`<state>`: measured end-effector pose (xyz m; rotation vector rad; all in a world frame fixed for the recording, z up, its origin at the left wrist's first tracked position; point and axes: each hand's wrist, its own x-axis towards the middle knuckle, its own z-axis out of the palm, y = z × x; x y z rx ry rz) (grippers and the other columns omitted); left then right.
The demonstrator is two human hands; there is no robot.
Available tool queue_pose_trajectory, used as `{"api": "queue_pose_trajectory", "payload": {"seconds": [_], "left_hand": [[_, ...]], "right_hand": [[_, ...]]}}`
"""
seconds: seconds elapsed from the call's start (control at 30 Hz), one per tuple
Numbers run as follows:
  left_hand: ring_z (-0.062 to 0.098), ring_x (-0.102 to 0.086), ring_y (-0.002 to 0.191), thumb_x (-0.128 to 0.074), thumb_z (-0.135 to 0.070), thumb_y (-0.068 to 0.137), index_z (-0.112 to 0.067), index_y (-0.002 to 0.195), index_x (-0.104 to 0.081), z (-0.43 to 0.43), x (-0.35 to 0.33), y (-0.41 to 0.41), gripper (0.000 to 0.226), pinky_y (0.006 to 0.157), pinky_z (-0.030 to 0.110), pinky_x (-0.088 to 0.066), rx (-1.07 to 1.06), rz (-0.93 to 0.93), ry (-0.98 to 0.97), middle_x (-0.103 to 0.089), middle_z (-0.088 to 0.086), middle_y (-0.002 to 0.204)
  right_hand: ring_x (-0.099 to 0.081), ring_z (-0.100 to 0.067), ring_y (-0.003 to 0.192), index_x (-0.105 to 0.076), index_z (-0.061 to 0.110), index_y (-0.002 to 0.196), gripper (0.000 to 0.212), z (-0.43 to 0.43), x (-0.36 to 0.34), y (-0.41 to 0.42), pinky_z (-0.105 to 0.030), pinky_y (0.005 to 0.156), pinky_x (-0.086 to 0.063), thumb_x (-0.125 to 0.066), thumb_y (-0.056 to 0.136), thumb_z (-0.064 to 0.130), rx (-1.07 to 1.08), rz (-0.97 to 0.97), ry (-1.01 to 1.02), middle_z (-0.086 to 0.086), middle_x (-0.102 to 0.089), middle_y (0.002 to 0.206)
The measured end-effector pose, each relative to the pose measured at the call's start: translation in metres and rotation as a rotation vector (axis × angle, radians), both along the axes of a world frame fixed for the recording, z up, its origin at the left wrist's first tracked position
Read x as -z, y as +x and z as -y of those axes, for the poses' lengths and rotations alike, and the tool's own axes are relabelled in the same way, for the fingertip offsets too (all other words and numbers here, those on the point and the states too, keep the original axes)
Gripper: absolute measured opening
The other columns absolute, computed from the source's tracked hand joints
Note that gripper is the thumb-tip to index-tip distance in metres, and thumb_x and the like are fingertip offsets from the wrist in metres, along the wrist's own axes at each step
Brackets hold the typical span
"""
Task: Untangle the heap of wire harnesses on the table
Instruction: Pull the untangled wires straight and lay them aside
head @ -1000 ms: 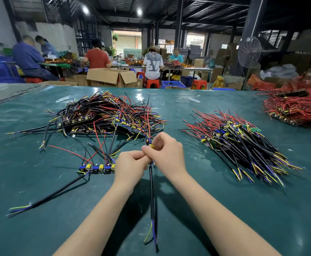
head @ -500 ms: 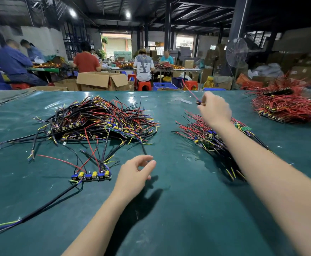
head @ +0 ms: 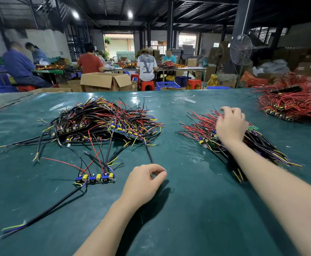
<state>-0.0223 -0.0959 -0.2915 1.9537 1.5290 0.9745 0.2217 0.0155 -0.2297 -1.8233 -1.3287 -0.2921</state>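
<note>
Likely drop-off step: right hand [head: 230, 126] grip spread, on sorted pile [head: 199, 129]; left hand [head: 143, 183] curled by black lead [head: 148, 154], pinch unclear. Next: pick one harness from tangled heap [head: 103, 119].

A wide stretch of bare green mat [head: 197, 218] is shown in the near middle. A lane of it is left between the tangled heap [head: 103, 122] at the left and the sorted bundle [head: 202, 130] at the right, and it runs far to a white scrap [head: 190, 100]. The near left is crossed by a small board [head: 95, 179] and its long black cable [head: 49, 209]. The lane's left side is narrowed by a black wire [head: 149, 154], pinched by the left hand [head: 143, 183]. The bundle is partly covered by the right hand [head: 230, 126]. The far right is blocked by a red pile [head: 289, 106].
</note>
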Motion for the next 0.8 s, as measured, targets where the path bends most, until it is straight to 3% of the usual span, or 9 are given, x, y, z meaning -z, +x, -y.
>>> {"api": "queue_pose_trajectory", "payload": {"seconds": [0.07,0.2,0.3,0.4,0.5,0.57,0.63,0.7,0.8], "left_hand": [[0.003,-0.059,0.07,-0.056,-0.028,0.086,-0.03,0.088,-0.069,0.003,-0.005,0.0,0.013,0.067,0.02,-0.041,-0.065,-0.11,0.039,-0.067,-0.019,0.078],[0.02,-0.051,0.108,-0.056,-0.023,0.083,-0.027,0.105,-0.068,0.003,-0.02,-0.03,0.025,0.08,0.028,-0.037,-0.487,-0.351,0.248,-0.067,-0.007,0.106],[0.028,-0.038,0.12,-0.057,-0.024,0.083,-0.026,0.115,-0.059,0.002,-0.024,-0.065,0.033,0.094,0.037,-0.032,-0.679,-0.384,0.014,-0.05,0.002,0.129],[0.03,-0.045,0.119,-0.053,-0.032,0.087,-0.027,0.124,-0.046,0.002,-0.016,-0.07,0.038,0.093,0.036,-0.035,-0.603,-0.551,-0.182,-0.047,0.004,0.13],[0.024,-0.055,0.111,-0.06,-0.02,0.082,-0.026,0.118,-0.052,-0.003,-0.012,-0.061,0.038,0.085,0.031,-0.039,-0.446,-0.29,-0.019,-0.063,-0.003,0.116],[0.021,-0.058,0.105,-0.062,-0.016,0.08,-0.026,0.115,-0.056,-0.003,-0.01,-0.051,0.037,0.081,0.029,-0.039,-0.355,-0.252,0.057,-0.067,-0.008,0.106],[0.019,-0.06,0.098,-0.063,-0.016,0.08,-0.026,0.116,-0.056,-0.002,-0.006,-0.045,0.038,0.078,0.028,-0.038,-0.338,-0.236,0.12,-0.067,-0.01,0.1],[0.02,-0.06,0.091,-0.066,-0.014,0.077,-0.023,0.114,-0.057,0.0,-0.006,-0.042,0.039,0.076,0.028,-0.039,-0.304,-0.137,0.185,-0.066,-0.01,0.095],[0.019,-0.058,0.087,-0.067,-0.015,0.07,-0.024,0.097,-0.05,0.002,-0.008,-0.04,0.033,0.074,0.029,-0.04,-0.17,-0.074,0.218,-0.063,-0.01,0.089]], "right_hand": [[-0.044,-0.032,0.112,-0.059,0.009,0.116,0.03,0.012,0.008,-0.036,-0.038,0.09,-0.034,-0.048,0.088,0.01,-0.124,-0.117,0.045,-0.017,-0.051,0.12],[-0.047,-0.028,0.11,-0.063,0.005,0.103,0.022,0.047,0.048,-0.106,-0.032,0.094,-0.031,-0.053,0.084,0.004,-0.422,-0.264,-0.037,-0.016,-0.055,0.112],[-0.05,-0.025,0.104,-0.066,0.007,0.095,0.017,0.06,0.062,-0.133,-0.027,0.087,-0.032,-0.052,0.085,0.005,-0.647,-0.092,-0.166,-0.011,-0.058,0.104],[-0.05,-0.025,0.103,-0.067,0.011,0.098,0.019,0.069,0.063,-0.147,-0.028,0.084,-0.034,-0.052,0.088,0.016,-0.78,0.057,-0.29,-0.008,-0.062,0.101],[-0.045,-0.024,0.109,-0.064,0.019,0.109,0.031,0.075,0.066,-0.16,-0.032,0.086,-0.034,-0.05,0.09,0.039,-0.809,0.211,-0.424,-0.005,-0.059,0.11],[-0.046,-0.024,0.107,-0.065,0.018,0.106,0.034,0.078,0.066,-0.163,-0.032,0.083,-0.032,-0.048,0.091,0.044,-0.811,0.215,-0.455,-0.005,-0.06,0.109],[-0.05,-0.023,0.099,-0.065,0.014,0.097,0.027,0.079,0.062,-0.162,-0.032,0.08,-0.034,-0.051,0.09,0.036,-0.814,0.122,-0.441,-0.006,-0.063,0.102],[-0.052,-0.019,0.082,-0.062,0.013,0.082,0.01,0.08,0.058,-0.159,-0.029,0.073,-0.037,-0.058,0.087,0.021,-0.847,-0.142,-0.423,-0.005,-0.064,0.085],[-0.047,-0.014,0.064,-0.047,0.021,0.066,0.026,0.082,0.049,-0.155,-0.025,0.063,-0.04,-0.062,0.083,0.009,-0.928,-0.449,-0.438,-0.001,-0.054,0.069]]}}
